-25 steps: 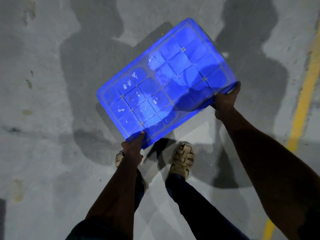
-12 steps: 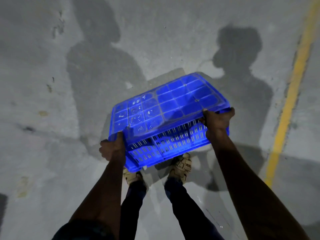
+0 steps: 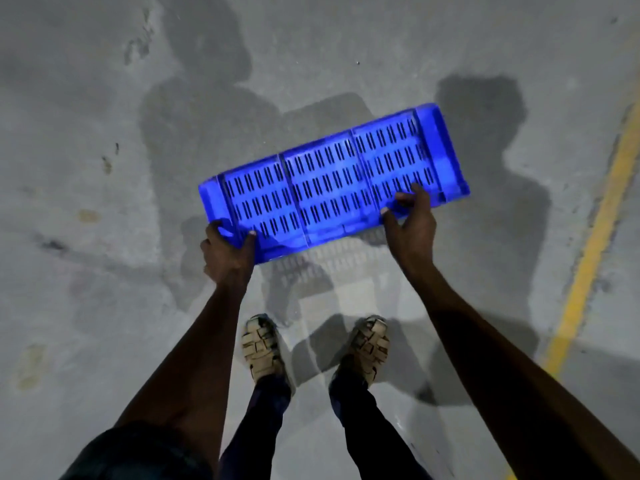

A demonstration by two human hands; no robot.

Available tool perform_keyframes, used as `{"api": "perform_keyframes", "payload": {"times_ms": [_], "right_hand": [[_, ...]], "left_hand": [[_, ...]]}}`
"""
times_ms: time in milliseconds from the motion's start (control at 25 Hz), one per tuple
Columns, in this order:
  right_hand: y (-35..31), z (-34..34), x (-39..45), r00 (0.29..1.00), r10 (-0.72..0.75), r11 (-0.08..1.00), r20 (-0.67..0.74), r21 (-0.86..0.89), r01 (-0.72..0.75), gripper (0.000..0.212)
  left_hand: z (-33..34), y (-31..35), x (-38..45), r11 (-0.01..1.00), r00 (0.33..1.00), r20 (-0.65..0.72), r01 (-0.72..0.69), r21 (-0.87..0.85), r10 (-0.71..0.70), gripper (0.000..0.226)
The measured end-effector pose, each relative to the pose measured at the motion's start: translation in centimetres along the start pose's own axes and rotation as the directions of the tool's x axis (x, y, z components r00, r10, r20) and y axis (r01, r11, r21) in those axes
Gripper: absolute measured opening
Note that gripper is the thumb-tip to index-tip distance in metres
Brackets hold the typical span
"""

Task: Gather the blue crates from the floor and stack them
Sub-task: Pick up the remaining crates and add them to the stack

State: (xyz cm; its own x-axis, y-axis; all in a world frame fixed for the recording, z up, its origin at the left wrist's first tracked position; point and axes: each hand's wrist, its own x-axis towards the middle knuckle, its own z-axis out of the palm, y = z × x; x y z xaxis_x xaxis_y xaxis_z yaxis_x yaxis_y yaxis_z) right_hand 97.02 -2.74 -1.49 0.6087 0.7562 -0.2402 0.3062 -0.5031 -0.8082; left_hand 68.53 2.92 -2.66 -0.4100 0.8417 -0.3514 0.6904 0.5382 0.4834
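1. Grey concrete floor (image 3: pixel 86 306) fills the view, with a yellow painted line (image 3: pixel 595 237) along its right edge.
2. One blue crate (image 3: pixel 332 181) is held in the air above the floor, ahead of two sandalled feet (image 3: pixel 261 348), its slotted long side turned up towards the camera.
3. Left hand (image 3: pixel 225 254) grips the crate's near left corner, fingers curled round it.
4. Right hand (image 3: pixel 410 223) grasps the near edge towards the right end, thumb on the slotted wall.
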Motion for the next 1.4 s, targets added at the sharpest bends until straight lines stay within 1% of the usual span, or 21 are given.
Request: {"api": "perform_keyframes", "payload": {"times_ms": [40,80,120,200,280,360,440,480,560,640,680,760,800,920,960,1040,1120,1200,1280,1360,1400], "right_hand": [[0.4,0.3,-0.7,0.993,-0.119,0.991,0.02,-0.054,0.12,0.059],[0.9,0.4,-1.2,0.979,-0.198,0.971,0.037,-0.128,0.202,0.056],[1.4,0.5,-1.2,0.971,-0.237,0.955,0.035,-0.176,0.239,0.056],[2.2,0.3,-0.8,0.983,-0.185,0.958,-0.017,-0.227,0.177,0.062],[3.5,-0.6,-0.1,0.987,-0.098,0.961,-0.128,-0.269,0.06,0.072],[4.7,-1.9,0.9,0.979,0.015,0.974,-0.204,-0.219,-0.061,0.082],[5.7,-2.8,1.8,0.978,0.13,0.987,-0.161,-0.073,-0.143,0.093],[5.9,-3.1,2.2,0.975,0.186,0.982,-0.118,-0.004,-0.188,0.097],[6.0,-3.1,3.1,0.964,0.258,0.965,-0.07,0.07,-0.253,0.101],[5.9,-2.9,3.9,0.954,0.292,0.952,-0.07,0.119,-0.283,0.105],[6.1,-2.8,4.4,0.95,0.303,0.946,-0.073,0.14,-0.291,0.106],[6.2,-2.6,5.5,0.947,0.308,0.943,-0.088,0.161,-0.292,0.105],[6.3,-2.6,6.0,0.949,0.299,0.947,-0.105,0.154,-0.281,0.101],[6.2,-3.1,6.7,0.942,0.283,0.958,-0.182,0.098,-0.269,0.07],[6.0,-3.3,6.5,0.937,0.273,0.962,-0.217,0.074,-0.263,0.06],[5.9,-3.8,5.5,0.942,0.21,0.977,-0.262,0.03,-0.209,0.052],[5.6,-4.2,4.7,0.951,0.088,0.996,-0.296,0.012,-0.089,0.049],[4.8,-4.2,4.5,0.942,-0.03,1.0,-0.334,-0.006,0.03,0.046],[4.0,-3.7,4.5,0.927,-0.063,0.998,-0.369,-0.02,0.06,0.042],[4.1,-3.0,4.1,0.928,-0.022,1.0,-0.372,-0.021,0.015,0.04],[4.7,-2.6,3.5,0.931,0.014,0.999,-0.364,-0.029,-0.026,0.042]], "left_hand": [[0.0,-0.2,0.2,1.0,1.0,0.011,-0.004,0.016,0.003,0.065],[0.0,-0.6,0.3,1.0,1.0,0.011,-0.015,0.02,0.015,0.066],[0.0,-1.0,0.3,1.0,1.0,0.005,-0.022,0.015,0.022,0.069],[-0.2,-1.8,-0.2,0.998,1.0,0.007,0.02,-0.052,-0.02,0.082],[0.0,-2.7,-1.0,0.974,0.994,0.024,0.112,-0.197,-0.109,0.095],[0.5,-3.4,-2.0,0.926,0.978,0.072,0.211,-0.315,-0.198,0.09],[1.0,-4.5,-2.8,0.883,0.962,0.156,0.269,-0.385,-0.224,0.079],[1.2,-5.0,-3.2,0.875,0.958,0.2,0.272,-0.401,-0.206,0.08],[1.7,-5.8,-3.4,0.866,0.946,0.254,0.292,-0.405,-0.2,0.093],[2.0,-6.0,-3.3,0.839,0.928,0.28,0.348,-0.418,-0.246,0.103],[2.2,-6.0,-3.2,0.82,0.919,0.296,0.373,-0.433,-0.262,0.1],[2.5,-6.1,-3.1,0.787,0.912,0.318,0.391,-0.477,-0.261,0.084],[2.7,-6.1,-3.1,0.776,0.913,0.315,0.392,-0.494,-0.26,0.079],[3.1,-6.4,-2.9,0.733,0.897,0.331,0.432,-0.525,-0.292,0.073],[2.9,-6.5,-3.0,0.748,0.903,0.308,0.422,-0.513,-0.298,0.071],[2.0,-6.6,-3.1,0.832,0.939,0.208,0.339,-0.44,-0.273,0.074],[0.8,-6.7,-2.8,0.889,0.975,0.104,0.22,-0.401,-0.195,0.073],[-0.4,-6.2,-2.0,0.902,0.986,0.016,0.158,-0.403,-0.166,0.061],[-1.3,-5.4,-1.0,0.908,0.978,-0.051,0.17,-0.382,-0.204,0.063],[-1.8,-5.0,-0.3,0.891,0.96,-0.081,0.214,-0.401,-0.267,0.069],[-1.8,-5.3,-0.2,0.883,0.953,-0.071,0.242,-0.401,-0.293,0.07]]}}
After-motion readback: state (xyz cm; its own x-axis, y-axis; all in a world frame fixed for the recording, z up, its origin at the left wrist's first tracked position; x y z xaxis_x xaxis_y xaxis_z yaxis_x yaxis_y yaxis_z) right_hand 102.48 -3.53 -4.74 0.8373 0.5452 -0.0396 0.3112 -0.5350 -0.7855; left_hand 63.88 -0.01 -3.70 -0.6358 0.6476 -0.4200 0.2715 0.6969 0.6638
